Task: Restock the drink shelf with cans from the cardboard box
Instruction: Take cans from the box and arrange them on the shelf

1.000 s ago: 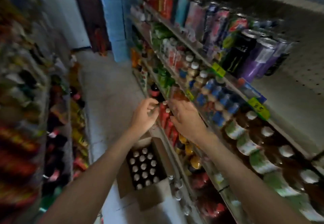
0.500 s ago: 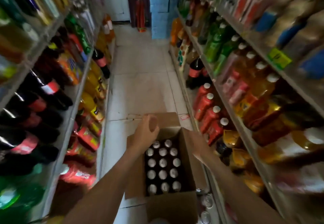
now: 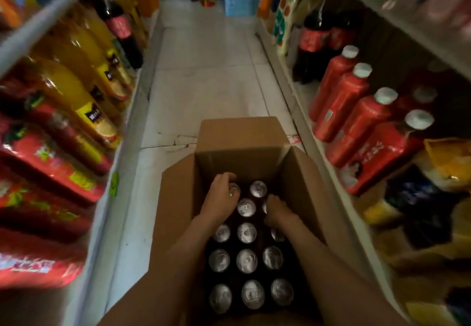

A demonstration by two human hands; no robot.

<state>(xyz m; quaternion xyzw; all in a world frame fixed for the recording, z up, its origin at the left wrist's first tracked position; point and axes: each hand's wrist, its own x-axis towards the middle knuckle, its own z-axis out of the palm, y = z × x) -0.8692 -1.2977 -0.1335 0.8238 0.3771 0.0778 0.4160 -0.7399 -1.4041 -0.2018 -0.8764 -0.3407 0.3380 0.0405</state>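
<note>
Both hands have dropped from the drink shelf (image 3: 293, 91) into the cardboard box (image 3: 242, 152) on the aisle floor. The left hand (image 3: 221, 193) and right hand (image 3: 276, 211) each curl fingers round far-row cans (image 3: 246, 232). Looks like the next pickup is starting; nothing is lifted yet.

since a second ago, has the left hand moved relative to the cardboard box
Yes. The left hand was raised clear above the cardboard box; now it is down inside it, fingers curled over a can in the far row.
</note>
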